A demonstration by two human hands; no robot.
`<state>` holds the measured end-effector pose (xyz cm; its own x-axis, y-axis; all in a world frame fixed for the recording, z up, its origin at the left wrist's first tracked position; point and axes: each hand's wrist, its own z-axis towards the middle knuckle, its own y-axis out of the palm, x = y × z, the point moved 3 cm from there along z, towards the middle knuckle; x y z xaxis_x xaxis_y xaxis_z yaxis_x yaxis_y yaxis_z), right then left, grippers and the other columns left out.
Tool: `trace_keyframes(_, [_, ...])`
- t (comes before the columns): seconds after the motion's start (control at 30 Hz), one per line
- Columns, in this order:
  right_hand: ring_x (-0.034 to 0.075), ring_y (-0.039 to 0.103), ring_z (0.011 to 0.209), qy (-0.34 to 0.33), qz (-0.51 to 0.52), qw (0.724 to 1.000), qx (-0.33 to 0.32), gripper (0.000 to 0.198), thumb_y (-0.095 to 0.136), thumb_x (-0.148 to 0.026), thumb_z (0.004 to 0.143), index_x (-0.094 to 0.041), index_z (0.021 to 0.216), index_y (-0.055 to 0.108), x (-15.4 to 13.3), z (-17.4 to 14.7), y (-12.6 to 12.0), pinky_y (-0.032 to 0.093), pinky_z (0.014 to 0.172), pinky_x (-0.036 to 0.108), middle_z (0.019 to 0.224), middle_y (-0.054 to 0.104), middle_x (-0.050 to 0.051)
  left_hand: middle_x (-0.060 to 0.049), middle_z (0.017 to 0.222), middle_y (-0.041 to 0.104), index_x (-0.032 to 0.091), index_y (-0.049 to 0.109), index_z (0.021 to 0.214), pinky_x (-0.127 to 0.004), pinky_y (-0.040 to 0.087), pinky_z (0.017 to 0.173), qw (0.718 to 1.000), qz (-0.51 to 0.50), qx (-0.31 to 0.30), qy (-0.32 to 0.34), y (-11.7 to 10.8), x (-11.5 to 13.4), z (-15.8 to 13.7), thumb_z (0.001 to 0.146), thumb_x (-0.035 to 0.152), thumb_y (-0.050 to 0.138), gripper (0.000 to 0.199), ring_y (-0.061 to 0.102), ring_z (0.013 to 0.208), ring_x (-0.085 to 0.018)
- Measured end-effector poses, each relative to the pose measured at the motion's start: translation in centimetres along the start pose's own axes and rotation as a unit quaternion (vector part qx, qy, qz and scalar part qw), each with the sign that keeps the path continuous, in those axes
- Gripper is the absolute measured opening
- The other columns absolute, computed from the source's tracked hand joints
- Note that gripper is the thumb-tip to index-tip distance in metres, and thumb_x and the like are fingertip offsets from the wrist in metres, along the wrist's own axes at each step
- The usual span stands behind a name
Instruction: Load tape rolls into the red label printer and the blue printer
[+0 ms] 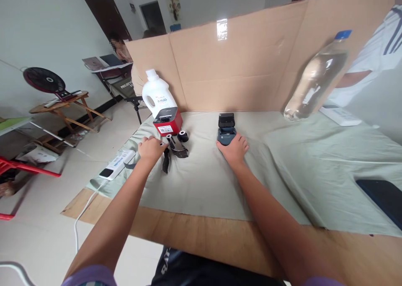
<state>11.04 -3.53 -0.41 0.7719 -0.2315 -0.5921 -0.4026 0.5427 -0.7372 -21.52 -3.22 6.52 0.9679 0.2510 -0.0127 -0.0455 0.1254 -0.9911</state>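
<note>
The right hand (pixel 234 151) grips a small, dark blue-grey plastic device (pixel 225 138), lid raised, apparently steadying it on the cloth-covered desk (pixel 194 189); the left hand (pixel 150 150) curls beside loose black ribbon (pixel 166 163) and small dark spools (pixel 182 136), its grip unclear.

One camera sits up on my head and looks forward and down at my left hand (pixel 151 149), my right hand (pixel 233 150) and the table (pixel 176 226), quite near, with tall cardboard (pixel 232 68) at twelve o'clock, my dark clothes (pixel 213 271) at six and some floor (pixel 94 148) at nine.
</note>
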Motion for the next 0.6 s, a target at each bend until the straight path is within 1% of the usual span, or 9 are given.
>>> trace_keyframes(0.07, [0.037,0.048,0.110,-0.001,0.003,1.000,0.001,0.073,0.074,-0.057,0.067,-0.013,0.118,0.047,0.0,0.0,0.1,0.035,0.095,0.048,0.114,0.055,0.018,-0.013,0.141,0.058,0.024,0.071,0.123,-0.055,0.037,0.107,0.999,-0.039,0.004,-0.017,-0.2,-1.4,0.1,0.090,0.057,0.045,0.053,0.045,0.133,-0.041])
trace_keyframes(0.13, [0.038,0.048,0.111,-0.001,0.008,1.000,0.001,0.075,0.075,-0.056,0.067,-0.012,0.120,0.046,0.0,0.1,0.1,0.035,0.095,0.048,0.115,0.055,0.019,-0.012,0.139,0.060,0.025,0.063,0.135,-0.055,0.038,0.106,0.997,-0.070,-0.010,-0.044,-0.3,-3.3,0.1,0.092,0.057,0.041,0.058,0.050,0.129,-0.040])
trace_keyframes(0.17, [0.038,0.048,0.111,0.000,0.010,1.000,0.001,0.076,0.075,-0.056,0.067,-0.012,0.121,0.046,0.0,0.1,0.2,0.035,0.096,0.048,0.116,0.055,0.019,-0.012,0.135,0.064,0.024,0.062,0.137,-0.054,0.040,0.105,0.995,-0.075,-0.028,-0.054,-0.1,-4.2,0.0,0.091,0.056,0.043,0.059,0.054,0.125,-0.039])
trace_keyframes(0.23, [0.038,0.048,0.112,0.002,0.012,1.000,-0.001,0.078,0.076,-0.056,0.066,-0.011,0.123,0.046,0.0,0.1,0.1,0.035,0.096,0.048,0.117,0.055,0.019,-0.010,0.126,0.069,0.025,0.066,0.132,-0.049,0.046,0.099,0.994,-0.068,-0.069,-0.054,0.5,-5.8,-0.3,0.086,0.056,0.051,0.057,0.060,0.118,-0.038])
trace_keyframes(0.3, [0.038,0.048,0.112,0.004,0.015,1.000,-0.004,0.077,0.076,-0.056,0.066,-0.011,0.123,0.047,0.0,0.1,0.1,0.034,0.096,0.048,0.117,0.055,0.019,-0.010,0.120,0.071,0.025,0.071,0.124,-0.044,0.050,0.093,0.994,-0.057,-0.092,-0.034,1.1,-6.7,-0.8,0.083,0.055,0.054,0.053,0.063,0.112,-0.037])
trace_keyframes(0.4, [0.038,0.048,0.112,0.005,0.014,1.000,-0.007,0.076,0.075,-0.055,0.067,-0.011,0.123,0.047,0.0,0.1,0.0,0.034,0.096,0.048,0.117,0.055,0.020,-0.010,0.114,0.073,0.023,0.073,0.120,-0.039,0.051,0.090,0.994,-0.069,-0.081,-0.006,1.4,-7.4,-1.0,0.084,0.049,0.054,0.049,0.066,0.107,-0.034])
trace_keyframes(0.53, [0.038,0.048,0.111,0.003,0.012,1.000,0.001,0.075,0.075,-0.056,0.067,-0.011,0.121,0.048,0.0,0.1,0.0,0.035,0.095,0.047,0.116,0.056,0.019,-0.011,0.114,0.073,0.021,0.073,0.121,-0.037,0.052,0.090,0.995,-0.092,-0.045,-0.005,0.9,-7.7,-0.3,0.085,0.045,0.055,0.047,0.067,0.108,-0.033])
trace_keyframes(0.6, [0.037,0.049,0.110,0.003,0.012,1.000,0.005,0.076,0.076,-0.056,0.066,-0.012,0.121,0.049,0.0,0.1,0.0,0.035,0.095,0.046,0.116,0.056,0.018,-0.011,0.115,0.073,0.020,0.073,0.121,-0.038,0.053,0.090,0.996,-0.084,-0.042,-0.008,0.9,-7.7,0.2,0.084,0.043,0.056,0.047,0.067,0.108,-0.033])
